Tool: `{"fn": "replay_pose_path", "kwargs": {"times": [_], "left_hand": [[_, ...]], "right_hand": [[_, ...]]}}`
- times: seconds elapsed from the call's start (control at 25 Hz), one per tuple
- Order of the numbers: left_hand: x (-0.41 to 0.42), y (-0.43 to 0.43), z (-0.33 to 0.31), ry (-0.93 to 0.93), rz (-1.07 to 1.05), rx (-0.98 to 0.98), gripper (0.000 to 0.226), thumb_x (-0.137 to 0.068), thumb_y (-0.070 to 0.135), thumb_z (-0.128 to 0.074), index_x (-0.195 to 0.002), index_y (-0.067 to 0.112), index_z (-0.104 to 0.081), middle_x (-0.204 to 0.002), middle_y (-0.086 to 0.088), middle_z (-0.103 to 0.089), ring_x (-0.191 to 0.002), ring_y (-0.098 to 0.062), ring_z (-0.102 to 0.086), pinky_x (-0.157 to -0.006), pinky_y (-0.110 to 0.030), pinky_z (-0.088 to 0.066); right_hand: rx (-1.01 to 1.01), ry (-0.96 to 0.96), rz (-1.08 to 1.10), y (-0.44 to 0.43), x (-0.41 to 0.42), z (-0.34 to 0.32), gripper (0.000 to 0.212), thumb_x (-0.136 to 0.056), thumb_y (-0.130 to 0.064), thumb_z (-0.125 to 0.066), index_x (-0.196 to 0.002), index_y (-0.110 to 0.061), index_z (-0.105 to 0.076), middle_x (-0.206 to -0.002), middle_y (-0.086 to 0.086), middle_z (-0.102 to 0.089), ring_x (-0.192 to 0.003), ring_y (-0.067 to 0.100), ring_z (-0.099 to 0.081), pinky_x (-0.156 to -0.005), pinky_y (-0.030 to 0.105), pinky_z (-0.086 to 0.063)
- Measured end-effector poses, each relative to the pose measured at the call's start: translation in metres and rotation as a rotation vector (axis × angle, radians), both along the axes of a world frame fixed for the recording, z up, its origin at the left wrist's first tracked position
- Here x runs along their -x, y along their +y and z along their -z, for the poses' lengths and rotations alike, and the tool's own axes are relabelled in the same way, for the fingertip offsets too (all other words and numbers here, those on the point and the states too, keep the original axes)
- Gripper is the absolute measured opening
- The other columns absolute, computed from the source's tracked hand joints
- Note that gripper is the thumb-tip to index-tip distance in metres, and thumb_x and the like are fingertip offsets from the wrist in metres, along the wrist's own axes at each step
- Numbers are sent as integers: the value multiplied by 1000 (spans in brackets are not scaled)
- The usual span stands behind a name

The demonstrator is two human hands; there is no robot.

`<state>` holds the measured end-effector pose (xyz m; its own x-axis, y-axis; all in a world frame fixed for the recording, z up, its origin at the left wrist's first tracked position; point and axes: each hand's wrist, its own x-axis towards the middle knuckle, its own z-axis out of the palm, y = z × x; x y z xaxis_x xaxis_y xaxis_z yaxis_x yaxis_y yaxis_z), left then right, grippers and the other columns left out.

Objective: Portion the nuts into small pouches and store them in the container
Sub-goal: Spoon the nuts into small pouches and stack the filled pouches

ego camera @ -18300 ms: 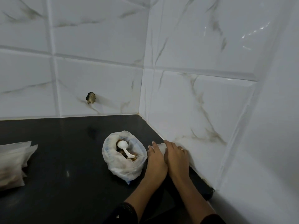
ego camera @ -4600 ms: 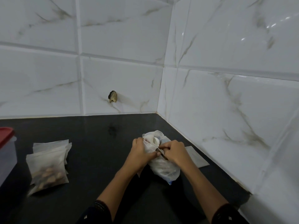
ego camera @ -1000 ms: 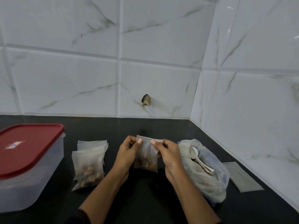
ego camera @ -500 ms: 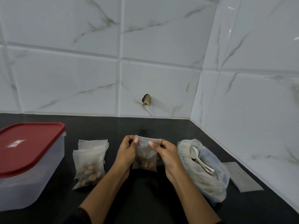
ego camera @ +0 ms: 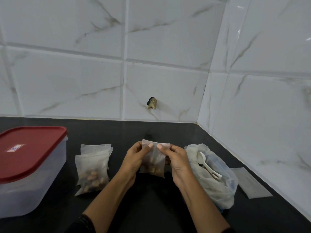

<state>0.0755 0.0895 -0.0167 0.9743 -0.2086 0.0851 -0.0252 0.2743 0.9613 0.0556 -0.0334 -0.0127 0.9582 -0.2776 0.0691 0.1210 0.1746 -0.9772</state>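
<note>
I hold a small clear pouch (ego camera: 154,163) upright above the black counter, nuts gathered at its bottom. My left hand (ego camera: 134,159) pinches its top edge on the left and my right hand (ego camera: 176,159) pinches the top edge on the right. To the right sits the open plastic bag of nuts (ego camera: 217,180) with a white scoop (ego camera: 206,163) lying in it. Filled pouches (ego camera: 92,170) lie stacked on the counter to the left. The clear container (ego camera: 27,187) with its red lid (ego camera: 28,148) on stands at the far left.
An empty flat pouch (ego camera: 250,182) lies by the right wall. White marble tiles close off the back and right sides, meeting in a corner. A small dark chipped spot (ego camera: 152,103) marks the back wall. Black counter (ego camera: 151,199) spreads under my forearms.
My thumbs have slid closer together along the pouch's top edge. The pouch stays at the same place above the counter; nothing else has moved.
</note>
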Motion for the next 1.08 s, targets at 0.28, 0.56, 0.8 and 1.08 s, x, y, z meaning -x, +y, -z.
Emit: {"fn": "replay_pose_path", "kwargs": {"times": [0.28,0.56,0.8,1.08], "left_hand": [[0,3,1,-51,-73,10,6,-86,14,-60,-83,8,-60,-80,-6,-65,-73,-17,-62,-62,-28,-51],[-1,0,3,-28,-137,6,11,-89,16,-57,-92,7,-63,-91,-11,-67,-83,-20,-63,-74,-33,-53],[-2,0,1,-59,-121,-22,12,-89,18,-56,-91,8,-64,-89,-5,-66,-83,-17,-62,-66,-25,-51],[-8,1,5,-113,-194,-67,24,-91,15,-54,-68,12,-53,-73,-7,-57,-75,-23,-53,-71,-37,-46]], "right_hand": [[25,-4,1,0,1,1,10,-81,-13,-68,-71,-11,-70,-58,-1,-67,-50,8,-59,-47,19,-45],[33,-10,10,-1,-5,6,3,-83,-10,-66,-86,-11,-66,-78,5,-67,-70,16,-59,-57,22,-45],[30,-10,85,-1,-4,4,12,-81,-15,-68,-70,-16,-63,-67,2,-62,-65,16,-56,-53,24,-43],[12,0,83,-1,-5,3,21,-85,-7,-62,-65,-13,-61,-62,2,-59,-61,15,-51,-51,22,-38]]}}
